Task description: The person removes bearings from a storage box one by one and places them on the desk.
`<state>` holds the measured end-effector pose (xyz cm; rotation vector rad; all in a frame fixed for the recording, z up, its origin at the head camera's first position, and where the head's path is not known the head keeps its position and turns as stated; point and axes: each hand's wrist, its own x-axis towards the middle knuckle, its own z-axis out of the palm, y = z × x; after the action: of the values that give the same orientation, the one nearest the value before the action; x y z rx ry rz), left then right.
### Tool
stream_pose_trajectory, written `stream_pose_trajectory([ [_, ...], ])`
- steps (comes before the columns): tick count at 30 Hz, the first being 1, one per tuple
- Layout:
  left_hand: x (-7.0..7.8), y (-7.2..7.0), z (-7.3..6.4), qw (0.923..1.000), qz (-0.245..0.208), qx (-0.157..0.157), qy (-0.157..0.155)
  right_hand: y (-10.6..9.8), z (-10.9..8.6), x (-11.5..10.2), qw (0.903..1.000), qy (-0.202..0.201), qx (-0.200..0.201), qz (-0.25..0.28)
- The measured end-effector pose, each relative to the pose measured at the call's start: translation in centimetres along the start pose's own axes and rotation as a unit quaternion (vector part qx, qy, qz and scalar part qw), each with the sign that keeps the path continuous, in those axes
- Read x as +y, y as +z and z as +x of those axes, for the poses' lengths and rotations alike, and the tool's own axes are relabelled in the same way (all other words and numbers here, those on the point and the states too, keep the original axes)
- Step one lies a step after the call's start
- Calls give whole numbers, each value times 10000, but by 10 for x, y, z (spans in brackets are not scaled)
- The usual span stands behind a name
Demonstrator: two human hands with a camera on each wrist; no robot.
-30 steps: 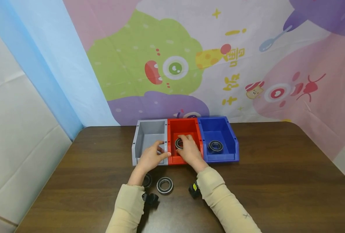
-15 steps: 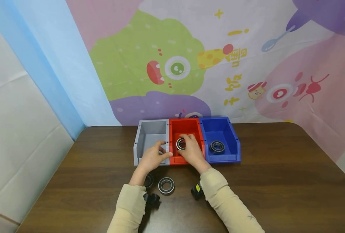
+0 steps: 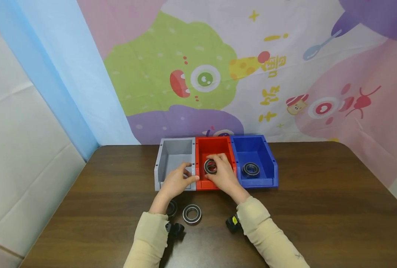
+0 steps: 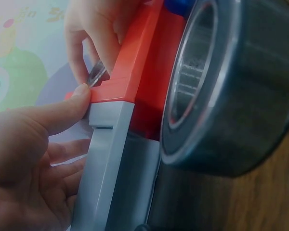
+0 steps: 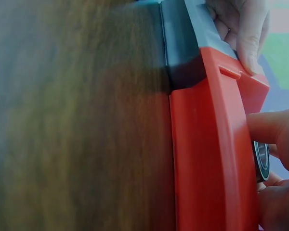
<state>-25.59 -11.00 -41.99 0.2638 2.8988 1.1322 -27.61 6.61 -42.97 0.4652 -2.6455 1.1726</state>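
In the head view, three joined bins stand in a row: grey (image 3: 176, 148), red (image 3: 214, 142) and blue (image 3: 249, 143). My right hand (image 3: 226, 174) reaches into the red bin, thumb and fingers at opposite edges of a dark ball bearing (image 3: 206, 168). The right wrist view shows that bearing (image 5: 262, 161) between thumb and fingers, partly hidden by the red wall. Over the grey bin is my left hand (image 3: 175, 183); its thumb touches the rim where grey meets red, with the other fingers loosely bent inside the grey bin.
Another bearing (image 3: 250, 175) lies in the blue bin. On the brown table (image 3: 319, 208) before the bins lies a bearing (image 3: 192, 222), with one more (image 3: 173, 209) partly hidden by my left wrist. A cartoon-printed cloth (image 3: 144, 74) hangs behind the table.
My right hand and forearm have shifted slightly right, and more of the red floor shows through the bearing it holds. The left hand stays at the grey and red rim.
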Motion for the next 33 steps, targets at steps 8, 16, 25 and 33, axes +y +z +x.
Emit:
stream_pose_trajectory([
  [8, 0, -1, -2, 10000, -8, -19, 5, -7, -11, -4, 9998, -88, 148, 50],
  [16, -2, 0, -2, 9999, -95, -121, -53, -16, -23, -6, 9995, -135, -205, 172],
  [25, 0, -2, -1, 10000, -12, -24, -93, -24, -25, -9, 9968, -338, -718, 1],
  [33, 0, -1, -1, 10000, -33, -36, -82, -36, -30, -18, 9873, -599, -1473, -50],
])
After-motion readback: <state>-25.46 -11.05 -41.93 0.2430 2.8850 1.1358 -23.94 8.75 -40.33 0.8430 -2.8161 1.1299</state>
